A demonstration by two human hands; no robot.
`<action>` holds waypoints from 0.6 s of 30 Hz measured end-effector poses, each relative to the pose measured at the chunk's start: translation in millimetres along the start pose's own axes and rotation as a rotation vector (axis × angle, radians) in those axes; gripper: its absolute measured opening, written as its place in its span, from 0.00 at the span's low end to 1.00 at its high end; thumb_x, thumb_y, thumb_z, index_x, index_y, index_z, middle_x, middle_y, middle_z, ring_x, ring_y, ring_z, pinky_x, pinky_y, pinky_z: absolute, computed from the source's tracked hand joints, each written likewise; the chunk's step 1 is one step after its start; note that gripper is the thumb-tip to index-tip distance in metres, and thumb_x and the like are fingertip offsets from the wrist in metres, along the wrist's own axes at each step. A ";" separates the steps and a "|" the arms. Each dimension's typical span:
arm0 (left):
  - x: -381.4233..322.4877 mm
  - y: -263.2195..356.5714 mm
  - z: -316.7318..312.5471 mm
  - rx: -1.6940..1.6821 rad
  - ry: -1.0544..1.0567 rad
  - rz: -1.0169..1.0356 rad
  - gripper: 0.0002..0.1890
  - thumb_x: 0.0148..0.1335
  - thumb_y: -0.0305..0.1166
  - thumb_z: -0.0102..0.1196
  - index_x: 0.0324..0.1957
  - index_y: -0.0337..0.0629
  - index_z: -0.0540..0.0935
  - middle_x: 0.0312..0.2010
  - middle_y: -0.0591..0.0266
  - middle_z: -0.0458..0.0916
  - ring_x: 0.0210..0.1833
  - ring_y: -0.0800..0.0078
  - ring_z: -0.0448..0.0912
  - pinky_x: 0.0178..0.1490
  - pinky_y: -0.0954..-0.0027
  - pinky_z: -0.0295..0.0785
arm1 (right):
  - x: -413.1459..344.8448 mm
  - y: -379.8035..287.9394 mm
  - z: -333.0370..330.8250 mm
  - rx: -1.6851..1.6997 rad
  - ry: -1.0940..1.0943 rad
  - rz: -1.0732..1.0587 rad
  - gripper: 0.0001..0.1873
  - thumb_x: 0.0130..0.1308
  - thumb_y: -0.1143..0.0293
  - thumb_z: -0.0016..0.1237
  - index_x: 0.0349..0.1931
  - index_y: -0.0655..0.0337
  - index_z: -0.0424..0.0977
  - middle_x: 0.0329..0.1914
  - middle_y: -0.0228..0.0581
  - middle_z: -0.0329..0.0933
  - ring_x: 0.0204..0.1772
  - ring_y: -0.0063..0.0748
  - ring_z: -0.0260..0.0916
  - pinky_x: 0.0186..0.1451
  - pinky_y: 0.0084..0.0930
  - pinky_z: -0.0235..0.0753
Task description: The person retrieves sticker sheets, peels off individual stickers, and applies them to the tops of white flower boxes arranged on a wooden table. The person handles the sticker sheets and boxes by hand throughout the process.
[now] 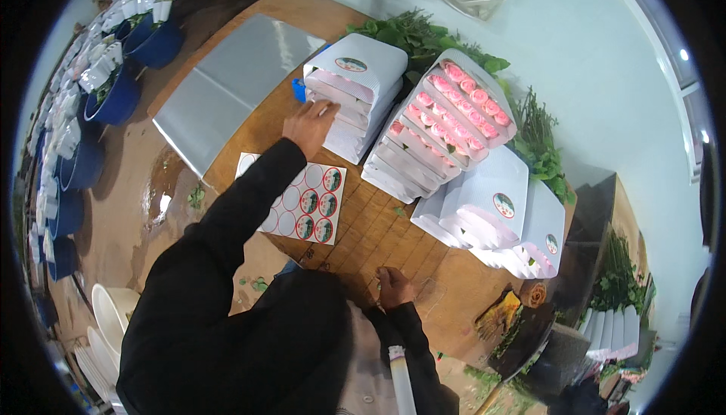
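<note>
My left hand (311, 127) reaches to the front of a stack of white-wrapped flower bundles (354, 69), its fingers bent beside the wrapping. Whether anything is pinched in them is hidden. Under that forearm lies a sheet of round stickers (315, 202), part of it peeled bare. Low over the table's near edge, my right hand (395, 288) is loosely curled, with no object visible in it. Pink roses (454, 110) show in the open ends of a second wrapped stack, right of the first. More wrapped bundles (499, 202) with round stickers lie farther right.
Flat plastic sheets (238, 86) cover the wooden table's (368, 228) left part. Green stems (417, 38) lie behind the stacks. A worn yellow glove-like item (499, 314) rests at the right corner. Blue buckets (116, 100) of wrapped flowers line the floor at left.
</note>
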State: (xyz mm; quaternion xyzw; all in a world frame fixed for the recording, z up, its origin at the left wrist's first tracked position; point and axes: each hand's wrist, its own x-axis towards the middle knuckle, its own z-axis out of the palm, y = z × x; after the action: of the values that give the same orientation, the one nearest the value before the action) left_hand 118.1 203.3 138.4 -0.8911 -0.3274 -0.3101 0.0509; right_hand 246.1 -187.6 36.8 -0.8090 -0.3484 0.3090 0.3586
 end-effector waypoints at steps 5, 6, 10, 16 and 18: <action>30.7 -49.4 26.8 0.100 -0.017 0.245 0.13 0.57 0.29 0.56 0.45 0.49 0.83 0.43 0.70 0.77 0.40 0.66 0.80 0.37 0.64 0.79 | -11.0 -57.4 32.0 0.003 -0.066 0.102 0.15 0.72 0.63 0.48 0.41 0.67 0.81 0.34 0.44 0.85 0.40 0.31 0.83 0.44 0.26 0.79; 36.8 -54.2 29.0 0.098 -0.002 0.296 0.12 0.56 0.29 0.56 0.44 0.49 0.83 0.41 0.70 0.76 0.40 0.66 0.80 0.36 0.64 0.79 | -13.1 -55.2 44.2 0.025 -0.032 0.090 0.16 0.71 0.60 0.48 0.41 0.65 0.80 0.33 0.46 0.83 0.38 0.37 0.82 0.42 0.30 0.78; 89.3 -56.7 9.5 -0.005 0.193 0.413 0.08 0.55 0.29 0.55 0.38 0.52 0.81 0.34 0.70 0.76 0.38 0.67 0.80 0.36 0.64 0.78 | -21.6 -73.1 71.2 0.039 0.005 0.052 0.17 0.70 0.55 0.48 0.39 0.60 0.80 0.29 0.50 0.80 0.35 0.49 0.80 0.38 0.39 0.76; 163.2 -61.7 -29.7 -0.034 0.090 0.428 0.08 0.55 0.28 0.55 0.38 0.49 0.83 0.34 0.67 0.77 0.41 0.65 0.81 0.41 0.64 0.77 | -21.3 -77.6 102.5 0.152 0.053 0.122 0.15 0.70 0.58 0.49 0.38 0.62 0.80 0.27 0.49 0.79 0.32 0.46 0.79 0.36 0.37 0.74; 155.4 -66.0 -24.7 -0.074 0.082 0.433 0.09 0.55 0.28 0.55 0.38 0.48 0.83 0.35 0.66 0.78 0.41 0.64 0.81 0.41 0.63 0.77 | -17.3 -80.4 105.1 0.172 0.072 0.127 0.14 0.69 0.59 0.50 0.38 0.62 0.80 0.27 0.49 0.79 0.31 0.45 0.78 0.35 0.36 0.74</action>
State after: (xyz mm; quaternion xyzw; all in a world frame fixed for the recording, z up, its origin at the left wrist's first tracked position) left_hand 156.8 333.3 241.9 -0.9285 -0.1145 -0.3397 0.0969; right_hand 130.0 -122.6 47.0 -0.8064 -0.2554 0.3306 0.4186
